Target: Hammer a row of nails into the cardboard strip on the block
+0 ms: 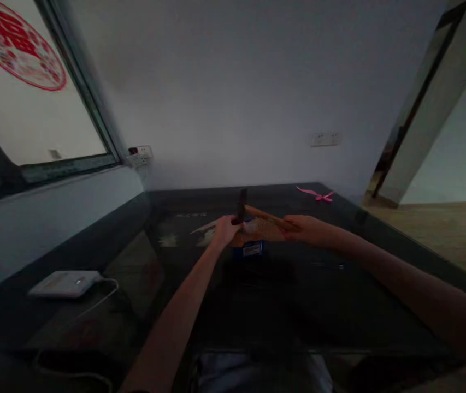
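Note:
Over the middle of the dark, glossy table point(298, 305), my right hand point(300, 228) is closed around the wooden handle of a hammer point(267, 216). The hammer's dark head is upright at the left end, close to my left hand. My left hand point(226, 229) has its fingers closed near that head; what they pinch is too small and dim to make out. Between the hands, under the handle, lies a tan, board-like piece point(263, 231). Just below it a blue box point(252, 249) with a pale label sits on the table.
A white power bank point(66, 284) with a white cable lies on the table's left side. A pink ribbon point(318, 194) rests near the back right edge. Behind the table stands a wall with a socket point(325, 139); a window point(72, 109) is at the left.

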`<state>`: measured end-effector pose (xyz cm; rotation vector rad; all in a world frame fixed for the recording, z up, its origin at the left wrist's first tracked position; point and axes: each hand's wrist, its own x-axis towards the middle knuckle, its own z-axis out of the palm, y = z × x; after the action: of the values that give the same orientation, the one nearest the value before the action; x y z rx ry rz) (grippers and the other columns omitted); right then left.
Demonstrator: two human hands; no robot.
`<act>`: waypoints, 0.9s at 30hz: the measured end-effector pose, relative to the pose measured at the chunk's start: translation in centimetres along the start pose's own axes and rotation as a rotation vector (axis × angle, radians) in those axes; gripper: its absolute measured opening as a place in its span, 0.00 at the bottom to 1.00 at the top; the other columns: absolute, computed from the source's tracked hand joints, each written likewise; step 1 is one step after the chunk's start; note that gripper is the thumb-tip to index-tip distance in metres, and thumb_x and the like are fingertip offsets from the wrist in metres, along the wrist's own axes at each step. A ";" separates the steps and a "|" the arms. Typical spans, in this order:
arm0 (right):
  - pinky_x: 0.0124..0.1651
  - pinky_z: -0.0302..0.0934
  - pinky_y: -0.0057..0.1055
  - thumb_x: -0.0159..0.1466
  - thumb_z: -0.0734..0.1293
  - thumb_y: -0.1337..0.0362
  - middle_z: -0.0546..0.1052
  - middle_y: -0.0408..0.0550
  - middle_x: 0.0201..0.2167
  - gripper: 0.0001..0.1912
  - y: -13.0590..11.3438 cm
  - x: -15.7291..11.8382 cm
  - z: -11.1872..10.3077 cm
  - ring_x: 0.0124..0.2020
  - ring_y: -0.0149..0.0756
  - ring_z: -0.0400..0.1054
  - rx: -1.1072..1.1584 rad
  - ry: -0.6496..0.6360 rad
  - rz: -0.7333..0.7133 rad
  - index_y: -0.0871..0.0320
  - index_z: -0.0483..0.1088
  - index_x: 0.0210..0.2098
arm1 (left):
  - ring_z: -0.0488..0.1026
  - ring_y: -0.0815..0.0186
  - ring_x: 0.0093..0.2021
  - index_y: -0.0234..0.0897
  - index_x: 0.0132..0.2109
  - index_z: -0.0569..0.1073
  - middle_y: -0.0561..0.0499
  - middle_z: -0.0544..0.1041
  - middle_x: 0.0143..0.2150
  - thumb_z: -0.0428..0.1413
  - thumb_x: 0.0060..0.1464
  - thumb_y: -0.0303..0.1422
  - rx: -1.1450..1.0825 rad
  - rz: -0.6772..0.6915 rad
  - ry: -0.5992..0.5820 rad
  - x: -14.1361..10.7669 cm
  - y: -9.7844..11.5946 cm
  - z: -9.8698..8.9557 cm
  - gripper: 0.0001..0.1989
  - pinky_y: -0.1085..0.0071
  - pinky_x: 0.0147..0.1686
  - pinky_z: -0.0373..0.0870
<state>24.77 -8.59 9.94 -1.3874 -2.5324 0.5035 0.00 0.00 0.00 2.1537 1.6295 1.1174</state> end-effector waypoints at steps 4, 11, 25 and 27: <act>0.25 0.49 0.26 0.56 0.60 0.65 0.66 0.44 0.24 0.04 0.4 -0.2 0.3 0.25 0.31 0.60 0.032 0.085 0.038 0.58 0.59 0.28 | 0.74 0.65 0.34 0.33 0.34 0.77 0.48 0.79 0.33 0.58 0.48 0.31 -0.076 0.005 -0.004 0.0 -0.1 0.2 0.07 0.72 0.37 0.68; 0.23 0.49 0.26 0.56 0.61 0.66 0.64 0.41 0.21 0.03 -0.4 -0.2 1.6 0.21 0.28 0.59 0.145 0.110 0.044 0.58 0.60 0.30 | 0.75 0.64 0.34 0.32 0.36 0.76 0.47 0.79 0.33 0.60 0.45 0.30 -0.245 0.000 -0.030 -0.1 -0.5 -0.5 0.08 0.70 0.38 0.70; 0.27 0.53 0.27 0.56 0.61 0.66 0.70 0.49 0.29 0.04 -0.5 0.3 0.8 0.29 0.34 0.64 -0.003 0.027 -0.012 0.59 0.63 0.31 | 0.73 0.63 0.30 0.31 0.33 0.78 0.49 0.78 0.28 0.59 0.44 0.37 -0.188 -0.092 -0.098 -0.1 -0.9 -1.6 0.12 0.72 0.31 0.67; 0.26 0.52 0.27 0.57 0.60 0.65 0.70 0.47 0.27 0.04 -0.6 0.1 0.5 0.26 0.32 0.63 0.014 0.051 0.011 0.59 0.63 0.31 | 0.73 0.64 0.30 0.32 0.32 0.79 0.49 0.78 0.28 0.58 0.44 0.36 -0.181 -0.076 -0.097 -0.1 -0.8 -1.5 0.11 0.73 0.31 0.66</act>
<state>24.09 -8.92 9.66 -1.3923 -2.4778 0.4811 -1.63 -0.21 0.56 1.9832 1.4943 1.0755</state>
